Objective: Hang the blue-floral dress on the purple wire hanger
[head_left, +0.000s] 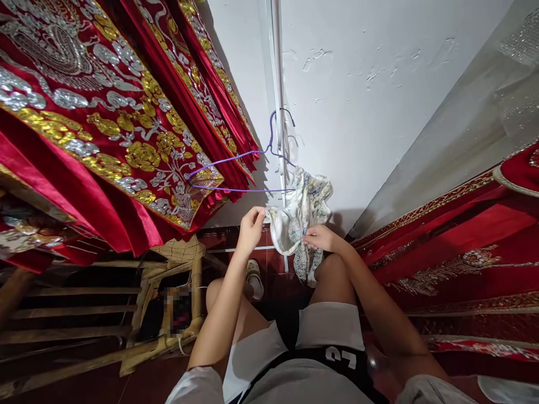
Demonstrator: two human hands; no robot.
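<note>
A white patterned garment (309, 207) with lacy edges hangs from the right arm of a purple hanger (240, 157). The hanger is hooked on a metal rod (275, 67) by the wall, and its left arm is bare. My left hand (251, 221) pinches the left edge of the garment and draws it out to the side. Lower down, my right hand (319, 238) is closed on the fabric near the middle of the garment. Between my hands the cloth sags in a loose loop.
Red embroidered garments (143, 123) hang on the left, close to the hanger. More red clothing (455, 235) fills the right side, beside sheer white fabric (442, 129). A bamboo chair (196, 280) stands at lower left, holding a blurred device (179, 314) with a cable.
</note>
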